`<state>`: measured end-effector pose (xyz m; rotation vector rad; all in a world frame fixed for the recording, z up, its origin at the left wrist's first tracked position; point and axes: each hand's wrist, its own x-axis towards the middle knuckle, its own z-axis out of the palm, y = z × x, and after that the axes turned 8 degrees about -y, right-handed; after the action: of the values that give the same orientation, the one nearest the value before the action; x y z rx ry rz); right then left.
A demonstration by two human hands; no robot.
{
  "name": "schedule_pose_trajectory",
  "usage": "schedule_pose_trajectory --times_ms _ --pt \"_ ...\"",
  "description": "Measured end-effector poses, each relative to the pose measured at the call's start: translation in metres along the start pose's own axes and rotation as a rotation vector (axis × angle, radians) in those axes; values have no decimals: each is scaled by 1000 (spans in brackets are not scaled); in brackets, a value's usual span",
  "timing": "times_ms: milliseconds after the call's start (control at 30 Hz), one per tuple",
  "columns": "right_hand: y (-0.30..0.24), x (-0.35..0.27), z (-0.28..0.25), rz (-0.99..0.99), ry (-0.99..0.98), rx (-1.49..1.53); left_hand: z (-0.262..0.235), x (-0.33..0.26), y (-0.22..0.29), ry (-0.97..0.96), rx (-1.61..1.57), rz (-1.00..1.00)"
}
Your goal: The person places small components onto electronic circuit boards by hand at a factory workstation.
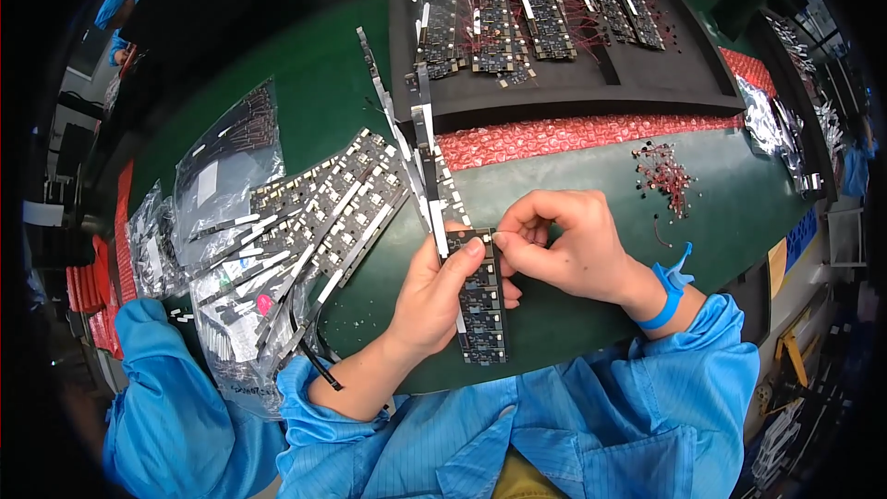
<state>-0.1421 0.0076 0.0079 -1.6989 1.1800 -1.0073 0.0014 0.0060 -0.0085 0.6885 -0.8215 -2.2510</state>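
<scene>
My left hand (427, 294) grips a long dark circuit board panel (483, 319), thumb across its upper end and fingers behind it. Rows of small white connectors run along the panel. Long black-and-white flat strips (427, 166) stretch away from its upper end. My right hand (575, 245) is closed in a pinch at the panel's upper right corner, thumb against forefinger. Whatever lies between those fingertips is too small to make out. A blue band (667, 296) circles the right wrist. To the left, a stack of similar circuit board panels (365, 185) lies on the green table (573, 342).
A black foam tray (564, 92) with several wired boards (545, 23) stands at the back, red bubble wrap (591, 136) along its front. Small red-wired parts (663, 180) lie at right. Clear plastic bags (208, 180) and blue cloth (166, 370) are at left; a person (115, 9) sits far off.
</scene>
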Motion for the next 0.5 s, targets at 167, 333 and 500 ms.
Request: schedule_pose_trajectory --times_ms 167,333,500 --pt "-1 0 -3 91 -57 93 -1 1 2 42 59 -1" --pt "5 1 -4 245 -150 380 0 0 1 61 128 25" --pt "5 3 -5 324 -239 463 2 -2 0 41 138 86"
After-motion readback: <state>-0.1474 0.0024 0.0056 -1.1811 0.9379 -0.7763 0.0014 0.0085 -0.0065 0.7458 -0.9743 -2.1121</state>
